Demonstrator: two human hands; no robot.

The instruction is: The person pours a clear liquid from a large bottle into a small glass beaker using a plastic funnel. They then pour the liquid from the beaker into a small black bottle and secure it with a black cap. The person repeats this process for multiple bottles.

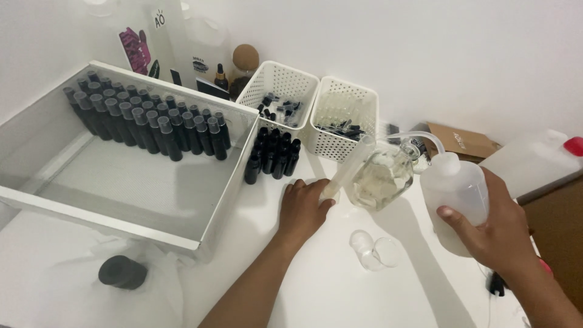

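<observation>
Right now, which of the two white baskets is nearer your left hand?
The left basket, the one beside the big tray. It stands just behind the loose cluster of black bottles near the left hand; the other basket sits further right.

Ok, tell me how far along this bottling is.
Looks done: rows of capped dark bottles in the tray. In hand: right hand aims a wash bottle at a flask; left hand steadies it. Left: loose bottles outside the tray.
</observation>
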